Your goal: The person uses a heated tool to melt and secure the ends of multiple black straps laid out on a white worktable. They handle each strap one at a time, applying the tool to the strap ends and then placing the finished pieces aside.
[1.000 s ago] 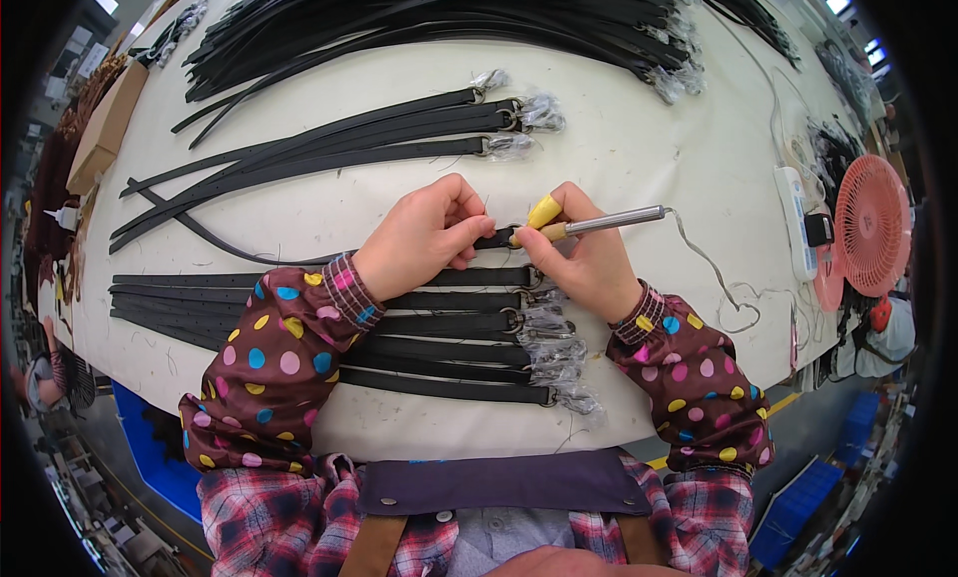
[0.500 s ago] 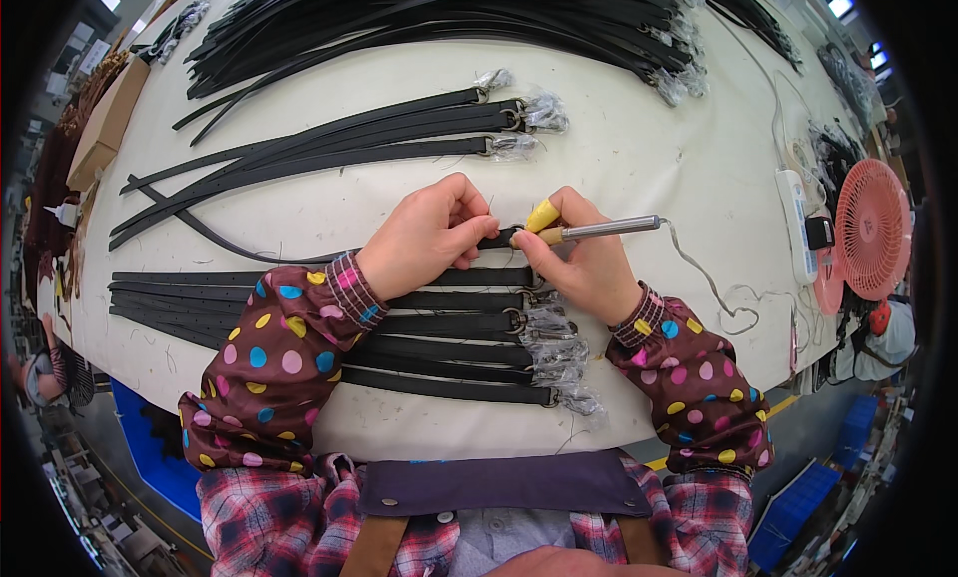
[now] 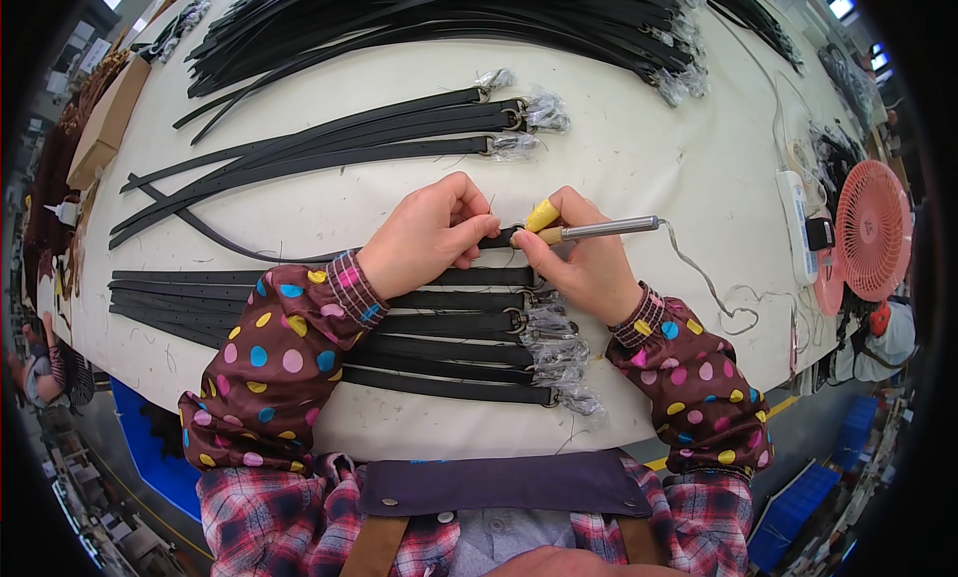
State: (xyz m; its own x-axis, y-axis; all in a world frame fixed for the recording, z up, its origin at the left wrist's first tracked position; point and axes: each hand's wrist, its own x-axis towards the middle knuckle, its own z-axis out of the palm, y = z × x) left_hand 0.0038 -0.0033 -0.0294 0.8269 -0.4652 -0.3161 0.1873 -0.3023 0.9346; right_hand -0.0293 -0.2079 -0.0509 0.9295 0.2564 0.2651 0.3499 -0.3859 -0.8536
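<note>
My left hand (image 3: 429,233) pinches at the end of a black strap (image 3: 494,241) near its metal ring, with fine dark thread by the fingertips. My right hand (image 3: 581,268), a yellow cover (image 3: 541,216) on one finger, grips a pen-like heated tool (image 3: 614,226) with a steel barrel, wooden lower part and cord. Its tip meets the strap near the ring, mostly hidden by my fingers. Below both hands lies a row of several black straps (image 3: 449,325) with rings and wrapped hardware (image 3: 554,347). Above them lie more straps (image 3: 329,133), crossed at their left ends.
A large strap pile (image 3: 429,23) covers the white table's (image 3: 679,178) far side. At right are a white power strip (image 3: 796,228) and a pink fan (image 3: 868,228). At left are a cardboard box (image 3: 105,123) and another person (image 3: 45,367). Blue crates (image 3: 160,447) stand below.
Both hands and the tool have shifted very slightly; the tool's back end sits a little lower and further left than a second ago. The strap stays held between my hands.
</note>
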